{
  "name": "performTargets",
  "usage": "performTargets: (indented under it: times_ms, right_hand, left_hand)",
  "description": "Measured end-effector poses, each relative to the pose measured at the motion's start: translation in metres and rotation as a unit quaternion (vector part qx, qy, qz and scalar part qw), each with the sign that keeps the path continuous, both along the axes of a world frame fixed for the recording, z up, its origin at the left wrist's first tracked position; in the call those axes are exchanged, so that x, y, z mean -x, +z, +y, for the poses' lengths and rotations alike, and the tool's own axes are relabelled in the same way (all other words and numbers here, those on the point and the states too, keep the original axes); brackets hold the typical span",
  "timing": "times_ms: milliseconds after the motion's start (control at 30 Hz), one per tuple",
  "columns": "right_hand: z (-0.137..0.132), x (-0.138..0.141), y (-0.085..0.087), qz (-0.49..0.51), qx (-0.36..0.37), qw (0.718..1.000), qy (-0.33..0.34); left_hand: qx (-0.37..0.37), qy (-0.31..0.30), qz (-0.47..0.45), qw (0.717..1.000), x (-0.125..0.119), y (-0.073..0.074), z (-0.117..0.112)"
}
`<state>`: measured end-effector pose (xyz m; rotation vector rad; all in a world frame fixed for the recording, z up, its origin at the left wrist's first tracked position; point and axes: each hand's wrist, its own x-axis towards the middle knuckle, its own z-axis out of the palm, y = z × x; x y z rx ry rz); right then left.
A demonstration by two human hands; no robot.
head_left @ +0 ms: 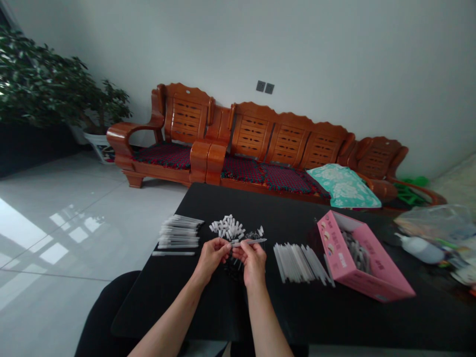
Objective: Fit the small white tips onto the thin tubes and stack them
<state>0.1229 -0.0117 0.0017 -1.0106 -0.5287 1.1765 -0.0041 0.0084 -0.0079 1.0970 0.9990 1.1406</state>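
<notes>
A slim whitish pen point(259, 241) lies nearly level between my two hands above the table. My left hand point(212, 255) pinches at its left end; whether a separate small part sits there is hidden by the fingers. My right hand point(253, 260) is closed around its middle, and the tip sticks out to the right. Just beyond my hands is a heap of short white pen caps point(228, 227). Small dark pieces point(253, 235) lie beside the heap, and more dark parts point(233, 270) lie partly hidden below my hands.
On the black table point(163, 297), a stack of pens point(179, 231) lies at left and a row of whitish tubes point(297, 263) at right. A pink box point(383, 270) holds greyish pieces. Behind it are a plastic bag point(435, 221) and a wooden sofa point(256, 134).
</notes>
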Motion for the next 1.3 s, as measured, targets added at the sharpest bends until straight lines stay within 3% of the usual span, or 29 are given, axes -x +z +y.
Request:
performTargets:
  times_ms: [167,433,667,933,1300]
  right_hand:
    - [0.0019,-0.0003,-0.0008,0.000,-0.003,1.000,0.003]
    - [0.0028,-0.0003,-0.0014,-0.002,-0.002,1.000,-0.001]
    - [0.0032,-0.0008,-0.0005,-0.003,0.002,1.000,0.001]
    - [0.0009,-0.0001,-0.0016,-0.001,0.003,1.000,0.001]
    - [0.0005,-0.0009,-0.0022,-0.005,0.012,1.000,0.002]
  left_hand:
    - [0.031,0.007,0.011,0.999,0.0013,0.0023,0.0002]
    - [0.005,0.011,-0.009,1.000,0.0003,0.0062,0.0002]
    - [0.013,-0.007,0.026,1.000,0.0007,-0.0018,0.0016]
    - [0.030,0.000,0.032,0.999,0.0018,0.0002,0.0011]
    - [-0.004,-0.001,0.035,0.999,0.0011,0.0001,-0.0006]
